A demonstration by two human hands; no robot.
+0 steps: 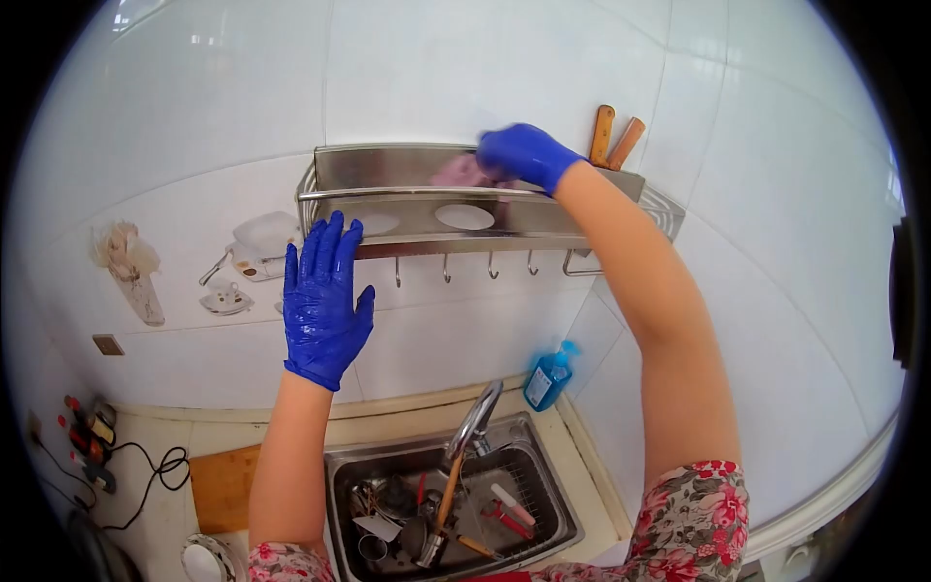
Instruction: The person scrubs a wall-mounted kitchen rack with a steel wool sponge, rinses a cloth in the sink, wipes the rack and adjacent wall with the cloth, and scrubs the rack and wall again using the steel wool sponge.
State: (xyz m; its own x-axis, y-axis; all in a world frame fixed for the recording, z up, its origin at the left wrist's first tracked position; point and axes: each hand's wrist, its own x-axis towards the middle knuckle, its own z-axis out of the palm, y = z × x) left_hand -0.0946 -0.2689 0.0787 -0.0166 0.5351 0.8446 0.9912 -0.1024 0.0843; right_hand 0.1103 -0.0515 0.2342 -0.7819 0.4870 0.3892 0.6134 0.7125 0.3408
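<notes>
Clutching pink cloth (460, 173), the right grip (525, 156) has it bunched beneath, inside the rack (373, 169).

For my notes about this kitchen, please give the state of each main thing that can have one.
Metal rack: wall-mounted
Pink cloth: bunched
Left hand: gloved, open
Right hand: gloved, curled over cloth
Wooden handles: pointing up
Blue bottle: upright
Faucet: flow unclear
Sink: holding utensils
Wooden board: lying flat

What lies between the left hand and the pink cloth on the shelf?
In the head view, part of the metal shelf lies between the left hand and pink cloth: its front rail and a pale oval.
</notes>
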